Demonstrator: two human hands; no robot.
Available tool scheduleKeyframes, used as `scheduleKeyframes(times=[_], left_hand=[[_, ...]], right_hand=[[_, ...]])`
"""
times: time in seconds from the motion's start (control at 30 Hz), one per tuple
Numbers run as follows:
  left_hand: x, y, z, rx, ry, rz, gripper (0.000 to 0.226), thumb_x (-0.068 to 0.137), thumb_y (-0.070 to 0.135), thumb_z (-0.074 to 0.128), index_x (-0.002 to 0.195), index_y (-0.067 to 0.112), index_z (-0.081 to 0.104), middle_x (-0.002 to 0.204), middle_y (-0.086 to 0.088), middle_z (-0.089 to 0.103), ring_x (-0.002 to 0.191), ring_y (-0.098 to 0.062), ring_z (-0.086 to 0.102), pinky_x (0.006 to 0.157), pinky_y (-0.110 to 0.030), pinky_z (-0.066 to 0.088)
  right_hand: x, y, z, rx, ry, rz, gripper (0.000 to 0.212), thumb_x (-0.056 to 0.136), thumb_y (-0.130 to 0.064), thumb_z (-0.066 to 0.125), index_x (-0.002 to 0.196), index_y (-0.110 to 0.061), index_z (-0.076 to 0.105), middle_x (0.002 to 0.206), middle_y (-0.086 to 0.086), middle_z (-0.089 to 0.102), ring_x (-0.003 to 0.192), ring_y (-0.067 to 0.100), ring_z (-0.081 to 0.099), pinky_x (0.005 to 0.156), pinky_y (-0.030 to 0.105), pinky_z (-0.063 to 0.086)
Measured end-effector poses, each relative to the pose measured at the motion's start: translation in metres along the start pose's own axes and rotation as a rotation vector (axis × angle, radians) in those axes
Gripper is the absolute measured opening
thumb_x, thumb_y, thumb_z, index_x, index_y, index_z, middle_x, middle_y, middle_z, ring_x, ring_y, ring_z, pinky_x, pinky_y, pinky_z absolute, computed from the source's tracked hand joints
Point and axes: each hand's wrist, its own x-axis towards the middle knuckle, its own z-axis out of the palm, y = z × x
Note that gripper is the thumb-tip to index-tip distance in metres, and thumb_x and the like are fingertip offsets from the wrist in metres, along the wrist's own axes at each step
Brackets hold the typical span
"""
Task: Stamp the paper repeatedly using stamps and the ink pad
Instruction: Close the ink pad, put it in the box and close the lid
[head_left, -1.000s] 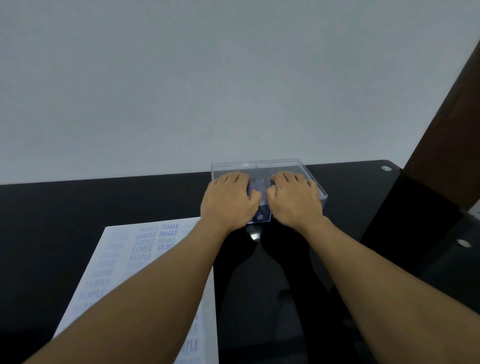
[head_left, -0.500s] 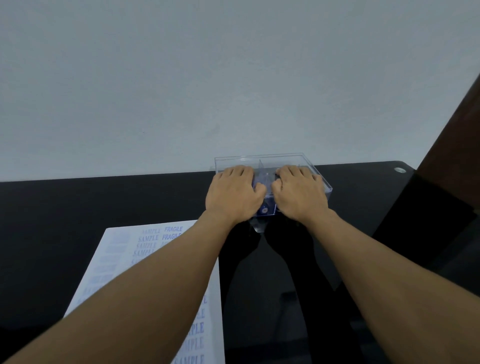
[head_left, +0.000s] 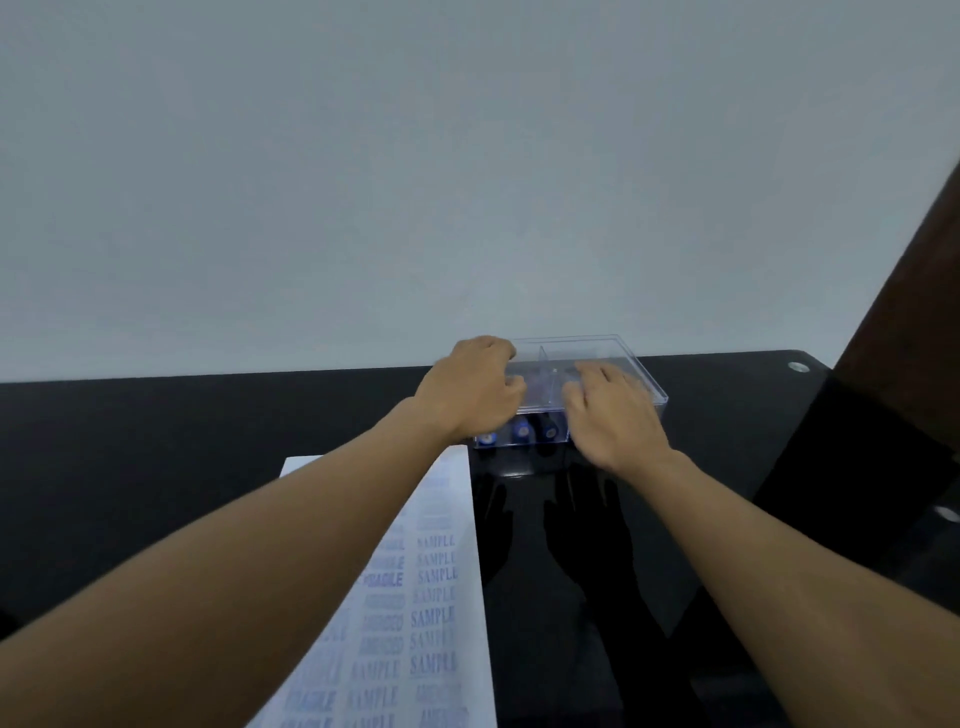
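Fingers of the left hand (head_left: 470, 392) are curled, knuckles raised, over the left end of the clear plastic box (head_left: 597, 349). Their tips are hidden behind the knuckles, so I cannot tell whether they grip the box's edge or only rest against it. The right hand (head_left: 615, 418) lies on the right half of the box's lid with its fingers straight and slightly spread, holding nothing. Inside the box, at its near wall between the two hands, stand three blue stamps (head_left: 521, 431); a thin divider runs across the box's middle.

Half a second ago both hands lay flat and close together on the lid, thumbs nearly touching, and covered most of the near wall. They have since parted: the left has slid to the box's left end and bent its fingers, and the stamps now show.

The white paper (head_left: 447, 582) lies just in front of the box and to its left, under the left forearm, and is filled with blue prints reading SAMPLE and FRAGILE. The box sits on a glossy black table (head_left: 208, 426) that reflects both hands. Behind the box rises a plain pale wall (head_left: 415, 182); a dark brown panel (head_left: 909, 291) stands to its right.
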Motion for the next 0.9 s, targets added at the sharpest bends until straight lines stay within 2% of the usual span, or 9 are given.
scheduleKeyframes(times=[0.17,0.27,0.3,0.37,0.43,0.5,0.73,0.83,0.9], left_hand=[[-0.062,-0.008,-0.039,0.007,0.029,-0.045,0.041,0.096,0.03,0.044,0.134,0.015,0.051,0.141,-0.002,0.05,0.126,-0.022,0.045,0.104,-0.04,0.042],[-0.105,-0.013,-0.056,-0.02,0.045,-0.085,0.044,0.098,0.03,0.046,0.14,0.016,0.047,0.146,-0.001,0.047,0.13,-0.02,0.045,0.107,-0.038,0.041],[-0.12,-0.015,-0.06,-0.034,0.051,-0.101,0.047,0.099,0.031,0.047,0.143,0.017,0.044,0.149,0.0,0.045,0.133,-0.019,0.044,0.109,-0.037,0.04],[-0.148,-0.02,-0.066,-0.057,0.063,-0.134,0.048,0.1,0.032,0.049,0.145,0.02,0.042,0.152,0.001,0.042,0.135,-0.018,0.043,0.109,-0.035,0.038],[-0.176,-0.026,-0.069,-0.066,0.071,-0.173,0.047,0.101,0.034,0.05,0.146,0.022,0.041,0.153,0.003,0.041,0.136,-0.018,0.042,0.109,-0.035,0.038],[-0.203,-0.033,-0.069,-0.074,0.079,-0.216,0.047,0.101,0.035,0.05,0.145,0.024,0.041,0.153,0.003,0.041,0.136,-0.017,0.043,0.108,-0.034,0.038],[-0.293,-0.069,-0.049,-0.145,-0.012,-0.338,0.052,0.098,0.036,0.051,0.146,0.022,0.04,0.15,0.003,0.044,0.132,-0.015,0.045,0.103,-0.03,0.041],[-0.325,-0.084,-0.04,-0.143,-0.067,-0.385,0.06,0.092,0.039,0.056,0.147,0.024,0.038,0.143,0.004,0.047,0.12,-0.011,0.048,0.091,-0.026,0.043],[-0.343,-0.092,-0.036,-0.13,-0.097,-0.383,0.067,0.086,0.044,0.062,0.147,0.026,0.038,0.139,0.008,0.048,0.118,-0.008,0.049,0.092,-0.025,0.044]], right_hand=[[-0.05,-0.033,-0.018,0.167,-0.036,0.007,0.031,0.102,-0.027,0.039,0.12,-0.011,0.058,0.127,0.011,0.058,0.119,0.031,0.049,0.097,0.041,0.04],[-0.079,-0.05,-0.022,0.237,-0.037,-0.017,0.011,0.099,-0.028,0.041,0.094,-0.021,0.048,0.108,0.004,0.059,0.107,0.027,0.05,0.088,0.041,0.043],[-0.089,-0.057,-0.024,0.253,-0.042,-0.027,0.011,0.098,-0.028,0.042,0.096,-0.022,0.05,0.107,0.002,0.059,0.107,0.026,0.051,0.088,0.041,0.043],[-0.112,-0.07,-0.027,0.267,-0.063,-0.041,0.024,0.099,-0.028,0.043,0.116,-0.019,0.059,0.121,0.002,0.059,0.119,0.024,0.05,0.097,0.04,0.042],[-0.135,-0.083,-0.029,0.283,-0.084,-0.042,0.038,0.1,-0.028,0.044,0.136,-0.017,0.055,0.135,0.003,0.056,0.129,0.023,0.047,0.106,0.038,0.039],[-0.157,-0.092,-0.028,0.299,-0.119,-0.043,0.044,0.101,-0.029,0.045,0.143,-0.016,0.05,0.143,0.003,0.052,0.133,0.021,0.045,0.109,0.037,0.038],[-0.221,-0.099,-0.02,0.279,-0.28,-0.063,0.042,0.101,-0.033,0.048,0.141,-0.021,0.046,0.136,0.0,0.054,0.126,0.018,0.047,0.099,0.032,0.043],[-0.241,-0.094,-0.018,0.236,-0.365,-0.077,0.053,0.094,-0.04,0.055,0.143,-0.024,0.043,0.132,-0.004,0.054,0.124,0.017,0.047,0.098,0.033,0.045],[-0.253,-0.092,-0.016,0.184,-0.416,-0.116,0.06,0.092,-0.041,0.057,0.147,-0.023,0.038,0.136,-0.003,0.051,0.128,0.017,0.043,0.097,0.03,0.042]])
